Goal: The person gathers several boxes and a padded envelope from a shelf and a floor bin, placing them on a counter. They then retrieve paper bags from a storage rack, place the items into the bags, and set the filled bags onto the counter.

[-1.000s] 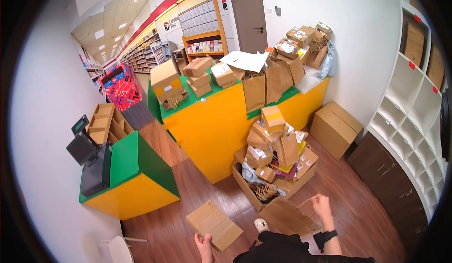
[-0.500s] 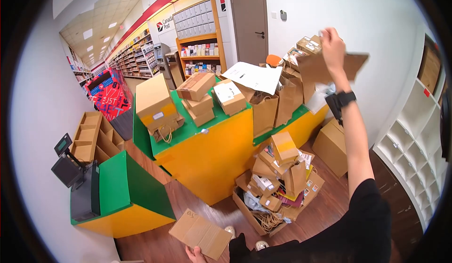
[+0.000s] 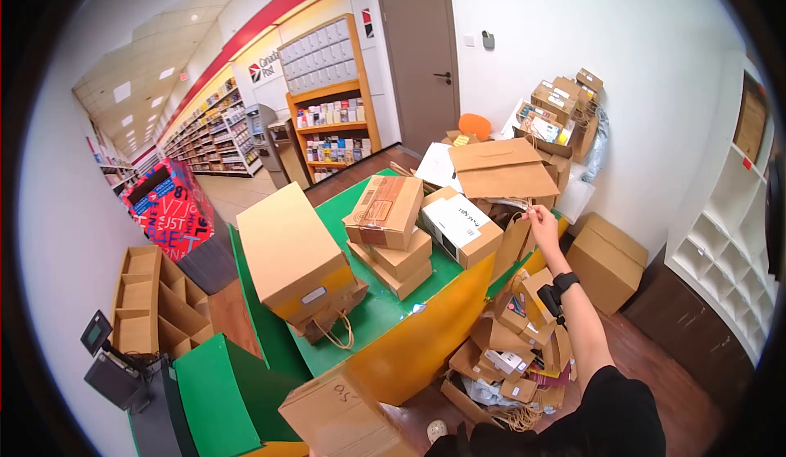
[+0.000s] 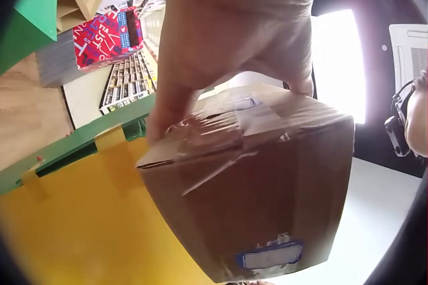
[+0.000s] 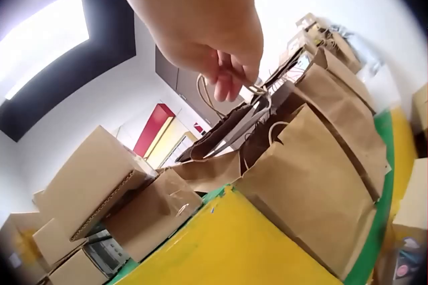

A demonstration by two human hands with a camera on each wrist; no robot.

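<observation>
My right hand [image 3: 542, 226] reaches out over the counter and grips a twisted paper handle [image 5: 204, 94] between curled fingers and thumb. The flattened brown paper bag [image 3: 499, 166] on that handle lies across a row of standing paper bags [image 5: 304, 185]. Low in the head view is a cardboard box [image 3: 344, 412] with handwriting on its top, tilted in front of the yellow counter side. In the left wrist view my left hand [image 4: 234, 24] clasps this taped box from above, thumb and fingers on opposite edges; the head view hides that hand behind the box.
On the green counter top [image 3: 377, 330] stand a large carton [image 3: 286, 248], stacked parcels [image 3: 385, 211] and a white-labelled box [image 3: 463, 223]. Below it, a heap of parcels [image 3: 512, 363] fills an open carton on the floor. A closed carton [image 3: 606, 260] stands by the wall.
My right hand has lifted the paper bag up from beside the floor carton and swung it onto the bags on the counter. The view has moved nearer the counter, the left hand's box coming along.
</observation>
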